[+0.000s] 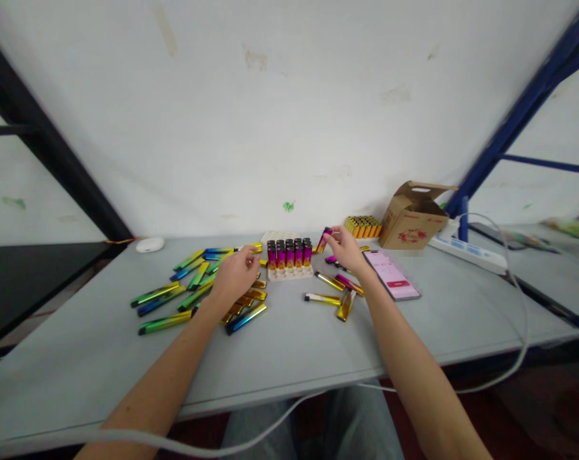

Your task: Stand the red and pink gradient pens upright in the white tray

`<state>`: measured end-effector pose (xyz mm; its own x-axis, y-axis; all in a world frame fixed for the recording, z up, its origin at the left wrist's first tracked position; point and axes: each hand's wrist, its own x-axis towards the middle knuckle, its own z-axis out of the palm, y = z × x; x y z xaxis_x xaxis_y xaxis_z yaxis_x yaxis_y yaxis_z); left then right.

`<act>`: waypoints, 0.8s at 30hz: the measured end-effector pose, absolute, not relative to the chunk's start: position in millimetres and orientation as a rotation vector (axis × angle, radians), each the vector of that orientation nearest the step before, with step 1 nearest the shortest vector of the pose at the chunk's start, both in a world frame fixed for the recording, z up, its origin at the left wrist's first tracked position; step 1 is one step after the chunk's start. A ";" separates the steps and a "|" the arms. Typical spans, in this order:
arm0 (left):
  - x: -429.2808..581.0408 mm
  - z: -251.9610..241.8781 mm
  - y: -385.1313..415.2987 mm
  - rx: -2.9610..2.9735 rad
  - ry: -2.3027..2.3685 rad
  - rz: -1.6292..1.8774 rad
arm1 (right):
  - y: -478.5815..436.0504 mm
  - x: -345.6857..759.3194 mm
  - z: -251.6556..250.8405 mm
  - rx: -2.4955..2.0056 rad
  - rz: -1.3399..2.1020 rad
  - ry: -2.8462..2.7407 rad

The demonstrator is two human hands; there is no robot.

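Observation:
My right hand [346,248] pinches a purple-and-gold lighter [324,239], held tilted just right of a pale rack [289,273]. Upright in that rack stand several purple-and-gold lighters [289,254] with black tops, in rows; holes along its front edge show. My left hand [236,276] hovers left of the rack over a spread of loose lighters, its fingers loosely curled and apart, with nothing visible between them. Green-yellow lighters [165,322], a blue-gold lighter [246,318] and gold ones lie around it. Below my right hand lie a few more loose lighters [322,298].
A phone [395,275] with a pink screen lies right of my right forearm. Behind it stand a block of yellow lighters [363,226] and an open cardboard box [409,220]. A power strip [471,252], white cable [526,319] and white case [150,245] are also there.

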<state>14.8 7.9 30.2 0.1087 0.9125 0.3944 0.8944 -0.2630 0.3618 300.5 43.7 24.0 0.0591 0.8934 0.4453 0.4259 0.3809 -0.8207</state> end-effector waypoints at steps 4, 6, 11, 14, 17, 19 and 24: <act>15.0 28.3 9.8 2.287 1.875 0.923 | 42.7 293.5 32.6 -1.036 0.834 -1.265; 15.4 28.9 9.4 2.274 1.875 0.928 | 41.0 292.8 38.6 -1.005 0.957 -1.131; 15.2 30.4 8.1 2.272 1.871 0.922 | 37.4 295.7 47.1 -0.976 1.132 -0.914; 14.2 29.0 9.2 2.280 1.860 0.934 | 35.5 294.8 47.4 -0.996 1.142 -0.939; 13.5 27.4 10.6 2.303 1.847 0.943 | 32.1 290.2 47.2 -1.022 1.169 -0.999; 13.2 26.7 11.2 2.320 1.837 0.942 | 28.8 286.2 47.4 -1.024 1.231 -1.023; 12.2 25.5 12.0 2.320 1.827 0.980 | 20.7 278.4 49.5 -0.952 1.454 -1.147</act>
<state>12.2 12.0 25.5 0.1119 0.8852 0.4516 0.8660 -0.3097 0.3925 278.4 20.7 49.5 -0.1781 0.9840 0.0049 -0.2340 -0.0375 -0.9715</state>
